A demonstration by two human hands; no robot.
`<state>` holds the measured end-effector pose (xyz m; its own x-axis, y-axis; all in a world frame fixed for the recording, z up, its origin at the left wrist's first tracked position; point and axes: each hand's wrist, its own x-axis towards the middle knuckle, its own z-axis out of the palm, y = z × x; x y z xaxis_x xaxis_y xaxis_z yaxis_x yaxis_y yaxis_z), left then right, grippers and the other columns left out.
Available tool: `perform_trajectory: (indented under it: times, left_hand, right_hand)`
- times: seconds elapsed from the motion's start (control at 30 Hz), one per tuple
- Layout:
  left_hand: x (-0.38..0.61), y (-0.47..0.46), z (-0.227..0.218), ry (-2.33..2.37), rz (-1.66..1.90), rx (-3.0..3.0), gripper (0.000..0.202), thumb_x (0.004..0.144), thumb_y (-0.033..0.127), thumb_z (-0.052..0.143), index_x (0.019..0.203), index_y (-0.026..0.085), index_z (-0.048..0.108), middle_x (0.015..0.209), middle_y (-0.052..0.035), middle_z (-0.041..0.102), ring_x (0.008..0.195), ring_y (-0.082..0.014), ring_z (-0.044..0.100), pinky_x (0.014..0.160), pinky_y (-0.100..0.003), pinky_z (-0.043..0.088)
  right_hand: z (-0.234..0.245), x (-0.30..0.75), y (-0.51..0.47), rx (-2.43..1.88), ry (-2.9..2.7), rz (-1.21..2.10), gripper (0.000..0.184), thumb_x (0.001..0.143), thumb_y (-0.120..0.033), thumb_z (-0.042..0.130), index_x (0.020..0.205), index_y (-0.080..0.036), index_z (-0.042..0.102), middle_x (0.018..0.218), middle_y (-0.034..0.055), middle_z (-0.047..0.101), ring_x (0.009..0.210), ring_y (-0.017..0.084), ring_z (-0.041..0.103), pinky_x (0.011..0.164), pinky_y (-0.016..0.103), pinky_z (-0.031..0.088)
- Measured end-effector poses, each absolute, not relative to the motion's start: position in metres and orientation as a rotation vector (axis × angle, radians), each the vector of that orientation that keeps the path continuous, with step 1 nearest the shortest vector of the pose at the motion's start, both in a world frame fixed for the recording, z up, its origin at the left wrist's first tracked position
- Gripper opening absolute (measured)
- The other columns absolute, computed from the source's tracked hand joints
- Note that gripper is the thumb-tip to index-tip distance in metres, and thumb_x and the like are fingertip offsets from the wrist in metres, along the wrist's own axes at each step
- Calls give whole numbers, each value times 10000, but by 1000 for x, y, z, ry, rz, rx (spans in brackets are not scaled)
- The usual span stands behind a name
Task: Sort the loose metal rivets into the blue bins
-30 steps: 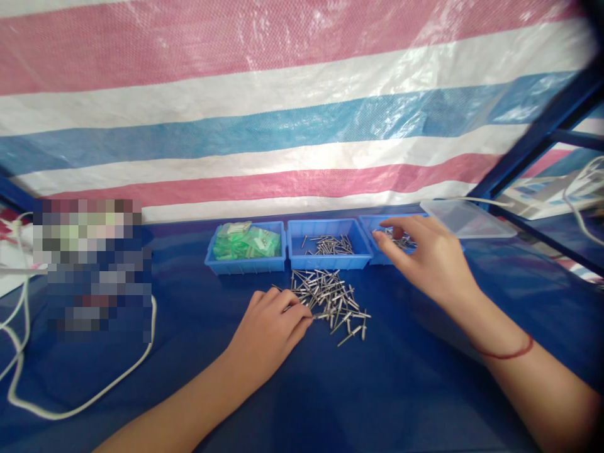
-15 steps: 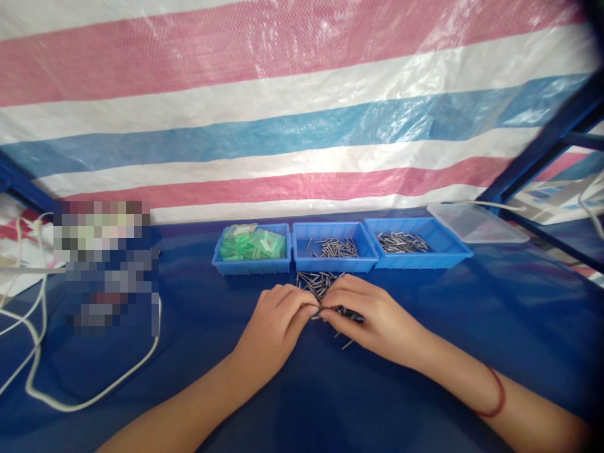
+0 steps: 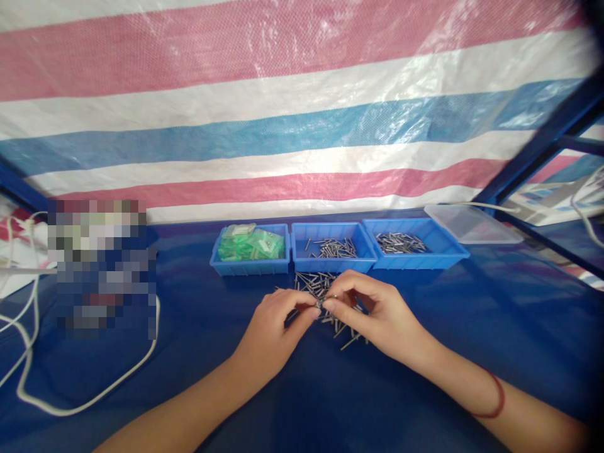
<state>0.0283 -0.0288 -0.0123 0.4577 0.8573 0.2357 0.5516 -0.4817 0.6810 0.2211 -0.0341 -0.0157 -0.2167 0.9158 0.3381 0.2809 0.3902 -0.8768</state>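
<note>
My left hand point(image 3: 276, 324) and my right hand point(image 3: 377, 308) meet above a loose pile of thin metal pins point(image 3: 314, 283) on the blue table. Both hands have thumb and forefinger closed in a pinch, the fingertips almost touching. Something small and metallic shows between them, too small to name. Part of the pile lies hidden behind the fingers, and more pins point(image 3: 346, 340) stick out under my right hand. Just beyond the pile stands a blue bin point(image 3: 334, 262) holding similar pins.
Left of the middle bin, another blue bin point(image 3: 250, 268) holds green plastic packets point(image 3: 257, 244). A third bin point(image 3: 443, 259) at the right contains more pins. Behind it lies a clear plastic lid point(image 3: 476, 224). A white cable point(image 3: 94, 406) loops across the left side. Striped sheeting point(image 3: 292, 132) hangs behind.
My right thumb and forefinger have bent apart behind their tips, and the hand has risen slightly, uncovering more pins beneath it. My left hand stays nearly in place. The view has shifted slightly.
</note>
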Motion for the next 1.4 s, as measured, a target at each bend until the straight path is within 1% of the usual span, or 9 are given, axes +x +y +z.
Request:
perform_trajectory:
  times: [0.33,0.47,0.6,0.73,0.87,0.97,1.1,1.27,1.4]
  left_hand:
    - [28,-27,-13,1188,867,2183,53,856,223,610,821,199,579,821,10,625,837,-165,582,772,-279,421]
    - [25,-28,-11,1191,916,2175,50,866,215,596,829,199,566,828,11,608,839,-156,570,770,-266,423]
    - [22,-27,-10,1179,865,2243,51,893,247,567,922,205,567,890,-1,616,879,-165,561,806,-284,417]
    - [14,-22,-10,1236,706,2441,202,910,312,546,1095,230,560,1018,-25,622,972,-204,533,856,-348,384]
    - [8,-18,-12,1295,494,2600,207,902,366,552,1061,246,606,1067,-30,619,974,-227,528,815,-364,369]
    - [9,-18,-12,1284,393,2639,164,911,340,547,1019,241,620,1031,-18,632,935,-208,547,779,-346,355]
    - [11,-19,-12,1281,343,2662,161,955,274,473,976,231,627,988,-7,645,897,-178,564,762,-335,329]
    - [13,-21,-12,1276,331,2697,156,947,280,493,997,236,633,979,-10,640,875,-179,558,746,-333,322]
    - [14,-22,-13,1276,342,2717,149,936,277,512,1010,244,638,972,-18,635,868,-185,549,731,-331,325]
  right_hand:
    - [-16,222,-34,-1027,-1721,884,57,850,-241,603,827,-191,615,727,5,552,636,121,504,593,257,428]
    - [-15,222,-33,-1013,-1834,789,48,859,-209,573,829,-191,606,736,10,565,646,124,520,598,257,444]
    - [-7,230,-29,-1000,-1982,586,89,873,-197,537,821,-199,610,756,28,607,689,144,551,632,272,458]
    - [3,262,-16,-1266,-1817,186,104,859,-260,552,792,-211,615,771,32,630,682,169,558,662,306,449]
    - [5,304,2,-1644,-1592,-211,133,830,-315,573,803,-204,641,706,34,611,613,184,532,601,319,400]
    - [0,320,11,-1765,-1614,-345,190,833,-350,564,845,-189,665,712,57,621,656,212,566,583,321,374]
    - [-6,311,11,-1694,-1727,-345,235,851,-387,541,888,-191,666,703,47,619,677,218,583,623,325,387]
    - [-8,277,-3,-1420,-1958,-161,186,885,-320,521,907,-194,656,730,47,623,703,205,577,716,354,403]
    - [-13,252,-13,-1217,-2190,2,168,902,-281,509,909,-199,656,785,60,649,722,197,565,722,360,399]
